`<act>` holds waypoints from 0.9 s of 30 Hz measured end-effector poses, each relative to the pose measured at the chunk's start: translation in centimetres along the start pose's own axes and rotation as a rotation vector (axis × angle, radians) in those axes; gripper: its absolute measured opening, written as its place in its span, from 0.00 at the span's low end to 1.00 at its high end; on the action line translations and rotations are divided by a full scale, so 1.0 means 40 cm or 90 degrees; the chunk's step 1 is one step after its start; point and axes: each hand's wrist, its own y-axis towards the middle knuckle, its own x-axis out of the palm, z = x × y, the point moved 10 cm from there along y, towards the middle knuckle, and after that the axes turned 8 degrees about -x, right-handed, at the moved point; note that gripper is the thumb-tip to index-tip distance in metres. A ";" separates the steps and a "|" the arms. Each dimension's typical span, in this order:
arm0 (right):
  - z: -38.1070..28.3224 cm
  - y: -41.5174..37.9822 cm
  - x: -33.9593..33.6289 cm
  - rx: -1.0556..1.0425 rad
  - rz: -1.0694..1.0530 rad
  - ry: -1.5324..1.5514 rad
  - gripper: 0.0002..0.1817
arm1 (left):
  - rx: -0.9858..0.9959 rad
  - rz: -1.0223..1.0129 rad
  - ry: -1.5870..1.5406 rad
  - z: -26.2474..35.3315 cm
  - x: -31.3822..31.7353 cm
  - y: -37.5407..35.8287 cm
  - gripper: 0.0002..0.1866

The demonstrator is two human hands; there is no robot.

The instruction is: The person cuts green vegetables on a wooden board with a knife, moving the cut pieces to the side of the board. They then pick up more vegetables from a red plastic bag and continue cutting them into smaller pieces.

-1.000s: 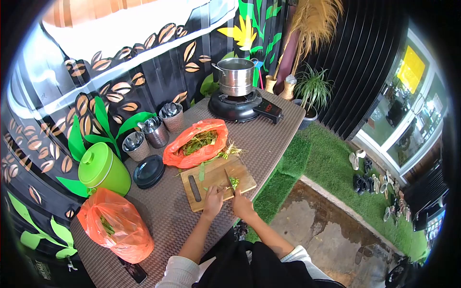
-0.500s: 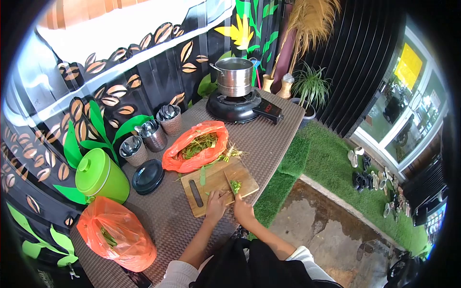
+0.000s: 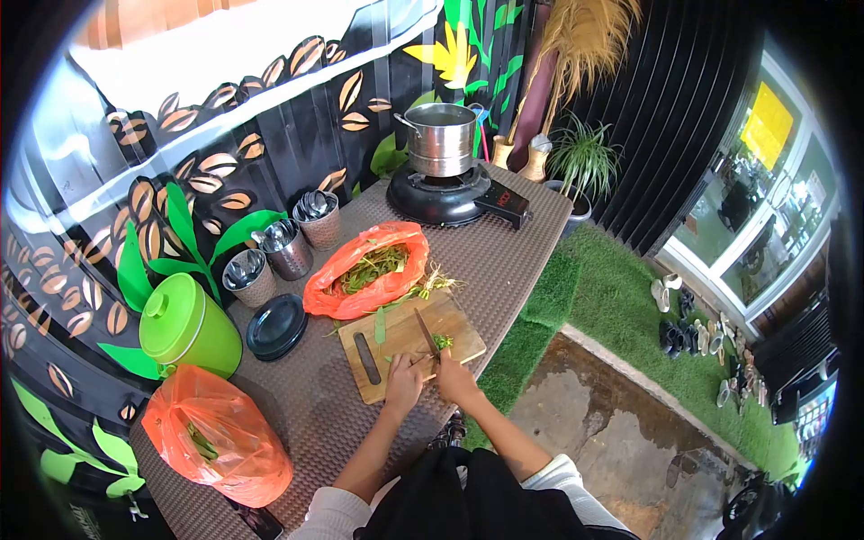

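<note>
A wooden cutting board (image 3: 387,382) with a slot handle lies near the table's edge. My right hand (image 3: 455,380) is closed round the handle of a knife (image 3: 424,326), whose blade points away over the board. Beside it on the left, my left hand (image 3: 404,378) presses on the board with its fingers together; what they hold is too small to name. Chopped greens (image 3: 443,342) lie right of the blade, and a single leaf (image 3: 380,326) rests on the board's left part. Behind the board, an open orange bag (image 3: 337,307) holds leafy greens (image 3: 373,269).
A steel pot (image 3: 442,144) sits on a black portable stove (image 3: 436,204) at the far end. Along the wall stand cutlery cups (image 3: 287,249), dark plates (image 3: 276,328) and a green lidded container (image 3: 190,331). Another orange bag (image 3: 219,441) stands at the near left.
The knife's blade has swung slightly left, away from the chopped greens. My right hand has shifted a little with it. My left hand has moved slightly.
</note>
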 end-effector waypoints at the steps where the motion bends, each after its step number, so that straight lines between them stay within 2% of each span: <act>1: -0.006 -0.011 -0.008 0.000 0.001 0.002 0.16 | 0.001 -0.001 0.002 -0.003 0.005 -0.001 0.17; 4: -0.031 -0.045 -0.005 -0.003 -0.017 -0.034 0.17 | 0.004 0.026 -0.028 -0.006 -0.006 0.002 0.17; 6: -0.030 -0.057 -0.001 0.031 0.018 -0.052 0.16 | 0.013 0.042 -0.034 0.002 -0.011 0.000 0.17; 9: -0.020 -0.017 -0.006 0.011 -0.004 -0.009 0.16 | 0.016 0.046 -0.046 0.004 -0.013 0.002 0.16; 17: -0.036 -0.053 -0.005 0.038 0.005 -0.052 0.16 | -0.019 0.012 -0.038 -0.004 -0.006 0.004 0.15; 20: -0.027 -0.006 0.000 -0.030 0.010 -0.036 0.15 | -0.025 0.010 -0.019 0.000 -0.007 0.001 0.15; 24: -0.042 -0.033 -0.001 -0.042 0.037 -0.046 0.15 | -0.008 0.026 -0.043 0.000 -0.014 0.003 0.15; 27: -0.042 -0.055 0.002 0.034 0.043 -0.061 0.14 | -0.006 0.042 -0.036 0.001 -0.017 0.002 0.15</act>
